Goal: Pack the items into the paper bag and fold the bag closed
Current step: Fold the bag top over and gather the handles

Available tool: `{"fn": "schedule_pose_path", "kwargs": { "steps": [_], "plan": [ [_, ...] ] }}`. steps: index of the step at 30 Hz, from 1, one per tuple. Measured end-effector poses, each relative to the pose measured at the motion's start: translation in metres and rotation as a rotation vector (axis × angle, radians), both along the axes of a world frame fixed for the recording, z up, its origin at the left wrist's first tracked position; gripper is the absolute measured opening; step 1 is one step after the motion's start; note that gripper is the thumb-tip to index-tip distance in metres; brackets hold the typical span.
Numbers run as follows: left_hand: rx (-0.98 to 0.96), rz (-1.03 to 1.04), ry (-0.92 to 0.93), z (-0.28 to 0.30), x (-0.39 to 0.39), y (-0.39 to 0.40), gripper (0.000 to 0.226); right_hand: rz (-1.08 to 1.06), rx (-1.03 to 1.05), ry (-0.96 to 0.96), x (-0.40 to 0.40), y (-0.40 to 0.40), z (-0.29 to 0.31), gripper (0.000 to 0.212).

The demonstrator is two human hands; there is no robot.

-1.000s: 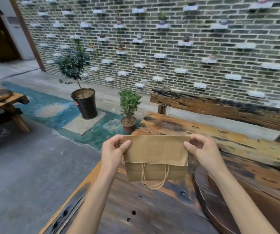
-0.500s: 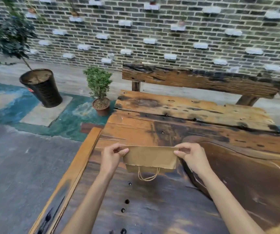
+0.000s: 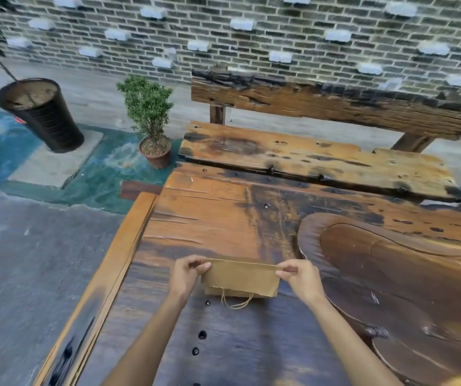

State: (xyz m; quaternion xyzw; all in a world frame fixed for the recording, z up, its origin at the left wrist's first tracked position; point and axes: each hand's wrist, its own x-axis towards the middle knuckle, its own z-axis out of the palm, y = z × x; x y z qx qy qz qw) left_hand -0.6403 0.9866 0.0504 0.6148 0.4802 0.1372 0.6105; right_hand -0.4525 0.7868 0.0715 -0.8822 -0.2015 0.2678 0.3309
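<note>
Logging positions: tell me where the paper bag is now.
Low centre of the head view: the paper bag, folded over, held at its top corners by left hand and right hand over the wooden table.

one paper bag (image 3: 240,278), two hands, two potted plants, one table (image 3: 223,218)

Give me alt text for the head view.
Both hands, left and right, pinch the top corners of a folded brown paper bag over a dark wooden table. Its cord handle dangles below; a small potted plant stands beyond.
</note>
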Motion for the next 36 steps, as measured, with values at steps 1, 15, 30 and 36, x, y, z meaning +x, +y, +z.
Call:
{"fn": "schedule_pose_path", "kwargs": {
  "steps": [1, 15, 30, 36],
  "plan": [
    [-0.023, -0.001, 0.008, -0.007, 0.0, 0.0, 0.007, -0.006, -0.013, 0.016, 0.0, 0.001, -0.006, 0.01],
    [-0.022, -0.066, 0.137, -0.054, -0.009, 0.004, 0.009, -0.009, -0.109, 0.11, -0.01, -0.001, -0.054, 0.015],
    [0.149, -0.344, 0.184, -0.052, 0.011, 0.004, 0.015, 0.177, -0.058, 0.007, -0.033, 0.034, -0.047, 0.013],
    [0.148, -0.269, 0.146, -0.053, 0.013, 0.003, 0.008, 0.115, -0.037, -0.005, -0.035, 0.034, -0.059, 0.006]
  ]
}}
